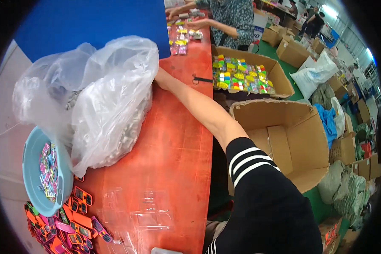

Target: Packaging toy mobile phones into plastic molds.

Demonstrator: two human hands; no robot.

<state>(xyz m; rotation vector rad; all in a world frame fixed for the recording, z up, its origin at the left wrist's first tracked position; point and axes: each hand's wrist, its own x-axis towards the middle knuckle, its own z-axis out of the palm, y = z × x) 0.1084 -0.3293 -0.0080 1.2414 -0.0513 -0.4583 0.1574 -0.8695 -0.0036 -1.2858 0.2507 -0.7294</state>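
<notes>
My right arm reaches up and left across the red table [180, 139]. My right hand [161, 79] is at the right edge of a large clear plastic bag [118, 97]; the bag hides its fingers, so I cannot tell whether it grips the plastic. Many small whitish pieces show through the lower part of the bag, which stands on the table. My left hand is out of the picture.
A light-blue basin [29, 169] holds colourful small packets beside a pile of toy phones [81, 230]. Clear plastic blister trays [150, 211] lie nearby. A blue panel [101, 25] stands behind. Cartons [300, 122] line the table's right side; another person's hand [199, 24] works at the far end.
</notes>
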